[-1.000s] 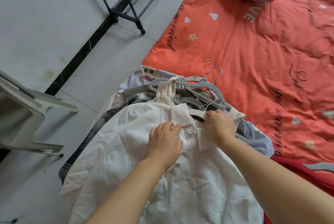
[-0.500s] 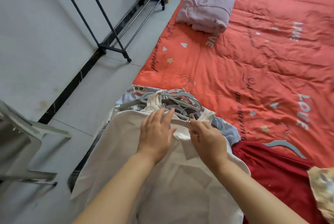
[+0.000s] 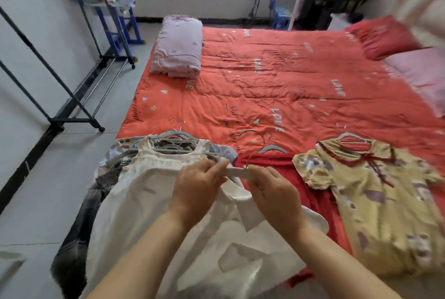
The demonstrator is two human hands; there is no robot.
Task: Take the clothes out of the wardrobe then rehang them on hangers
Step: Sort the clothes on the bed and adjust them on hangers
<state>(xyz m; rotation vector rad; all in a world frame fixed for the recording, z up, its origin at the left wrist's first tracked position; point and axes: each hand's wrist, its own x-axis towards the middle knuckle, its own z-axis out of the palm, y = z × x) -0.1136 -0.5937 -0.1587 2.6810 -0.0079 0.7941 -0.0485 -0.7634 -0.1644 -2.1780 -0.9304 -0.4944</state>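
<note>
Gripping the hanger [image 3: 237,171], left hand [image 3: 197,187] and right hand [image 3: 274,192] have lifted it

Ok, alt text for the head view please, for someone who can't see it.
The left hand and right hand hold a grey hanger at the collar of a white shirt, spread at the edge of a red quilt. A red garment and a yellow dress lie to its right.

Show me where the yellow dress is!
In the head view, the yellow dress lies at right on the orange quilt, beside the red garment.
</note>
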